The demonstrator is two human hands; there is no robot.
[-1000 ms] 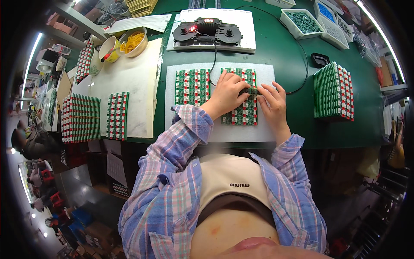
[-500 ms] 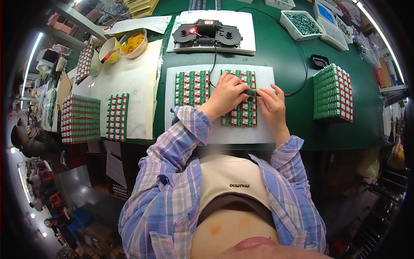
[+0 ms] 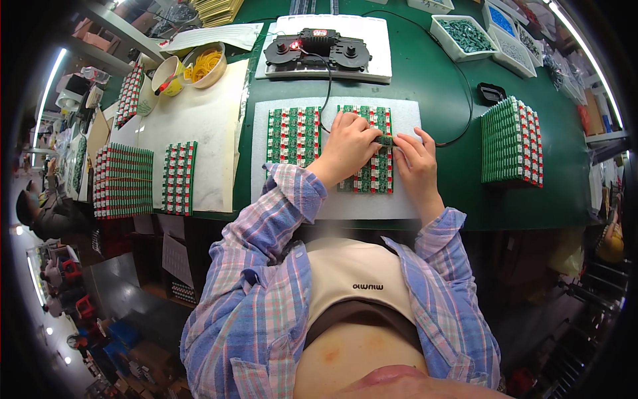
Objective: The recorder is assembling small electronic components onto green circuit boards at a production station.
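Two green circuit board panels with rows of red and white components lie on a white foam sheet [image 3: 266, 189]. My left hand [image 3: 349, 146] rests over the right panel [image 3: 372, 183], its thumb and fingers closed on a small dark green part [image 3: 383, 141]. From the other side, the thumb and index finger of my right hand [image 3: 417, 158] pinch the right end of that part, its other fingers loosely bent. To the left lies the other panel [image 3: 292, 136]. A thin black cable [image 3: 329, 93] runs down beside my left hand; another [image 3: 470, 106] curves toward my right hand.
A black device with two round knobs and a red light [image 3: 318, 50] sits on a white foam block beyond the panels. Stacked boards [image 3: 512, 143] stand at right, more [image 3: 123, 181] at left. White trays of small parts [image 3: 465, 36] and a bowl of yellow rubber bands [image 3: 205, 65] lie farther back.
Both hands keep nearly the same pose around the small dark green part. The whole view has shifted very slightly; nothing else visibly differs.
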